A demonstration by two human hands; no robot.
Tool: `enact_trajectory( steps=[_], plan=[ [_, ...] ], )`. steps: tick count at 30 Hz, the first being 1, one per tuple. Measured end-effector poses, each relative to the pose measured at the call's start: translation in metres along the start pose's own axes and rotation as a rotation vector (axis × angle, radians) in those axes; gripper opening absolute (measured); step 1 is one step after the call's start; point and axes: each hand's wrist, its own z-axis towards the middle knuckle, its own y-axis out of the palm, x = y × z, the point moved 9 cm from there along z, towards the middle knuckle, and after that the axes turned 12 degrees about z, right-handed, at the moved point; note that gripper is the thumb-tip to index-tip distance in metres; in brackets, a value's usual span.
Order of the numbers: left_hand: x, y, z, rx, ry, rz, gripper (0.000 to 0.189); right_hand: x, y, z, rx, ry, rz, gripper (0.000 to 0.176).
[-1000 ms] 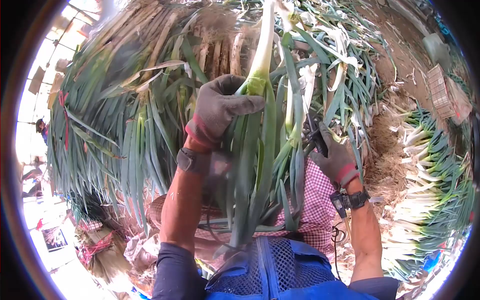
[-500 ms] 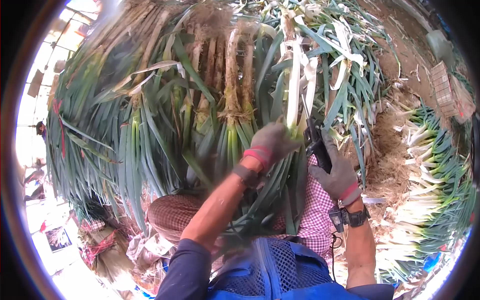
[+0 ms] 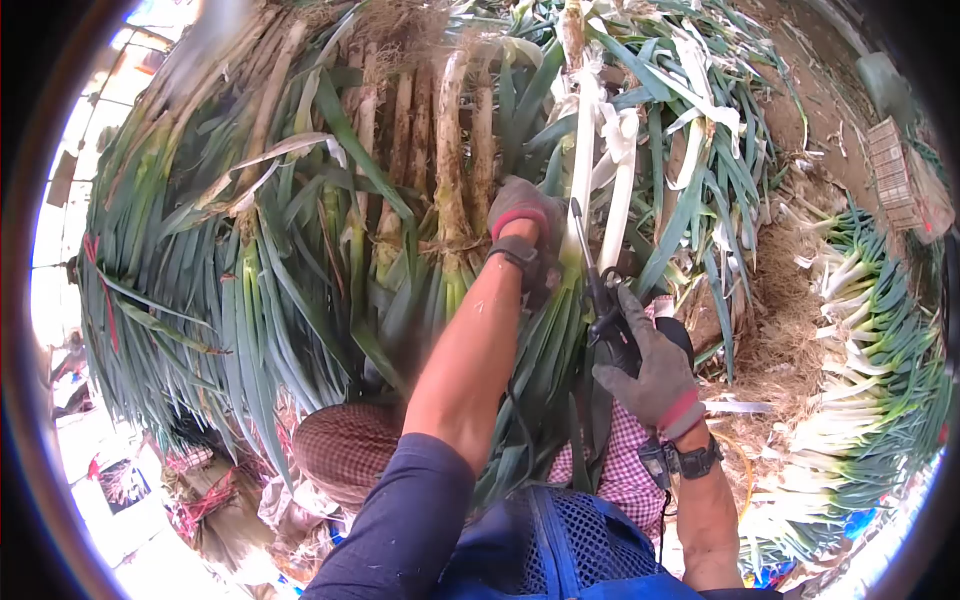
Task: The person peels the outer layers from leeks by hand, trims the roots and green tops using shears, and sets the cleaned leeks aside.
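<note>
No readable text
The wrist device (image 3: pixel 694 461) at four o'clock and the blue garment (image 3: pixel 560 545) at five show no legible letters or numbers.

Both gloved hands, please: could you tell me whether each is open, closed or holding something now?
Left hand: among the leeks; grip cannot be told.
Right hand: holding a black tool.

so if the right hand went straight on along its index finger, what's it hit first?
Beyond the black tool it holds, the right hand would probably meet a pale stalk; depth is unclear in this one view.
</note>
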Motion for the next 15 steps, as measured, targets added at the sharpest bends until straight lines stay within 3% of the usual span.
enact_trajectory(
  steps=[1,2,4,5,7,8,9,10,11,12,15],
  plan=[
    [0.003,0.009,0.011,-0.111,-0.001,0.027,0.066,0.003,0.002,0.001,-0.025,0.042,0.023,0.105],
    [0.002,0.014,0.03,-0.112,0.002,0.027,0.066,0.007,0.005,0.001,-0.051,0.084,0.046,0.105],
    [0.047,0.068,0.032,-0.211,0.943,0.839,0.038,0.013,0.009,0.002,-0.042,0.045,0.048,0.106],
    [0.043,0.074,0.033,-0.208,0.941,0.842,0.038,0.013,0.01,0.004,-0.032,0.005,0.051,0.106],
    [0.022,0.055,0.05,-0.122,0.476,0.283,0.027,0.014,0.01,0.007,-0.036,0.026,0.042,0.105],
    [0.032,0.049,0.041,-0.048,0.656,0.398,0.021,0.016,0.011,0.007,-0.045,0.053,0.032,0.105],
    [0.026,0.044,0.041,-0.051,0.655,0.399,0.021,0.014,0.011,0.007,-0.046,0.055,0.034,0.105],
    [0.019,0.038,0.047,-0.122,0.624,0.038,0.017,0.015,0.012,0.008,-0.065,0.108,0.017,0.104],
    [0.017,0.023,0.048,-0.19,0.581,-0.319,0.015,0.017,0.012,0.008,-0.081,0.161,0.001,0.102],
    [0.006,0.023,0.059,-0.401,0.29,-0.713,0.016,0.018,0.012,0.008,-0.077,0.162,0.007,0.102],
    [0.042,-0.069,0.026,-0.411,0.179,-0.794,0.02,0.016,0.014,0.009,-0.074,0.145,-0.06,0.104]
  ],
)
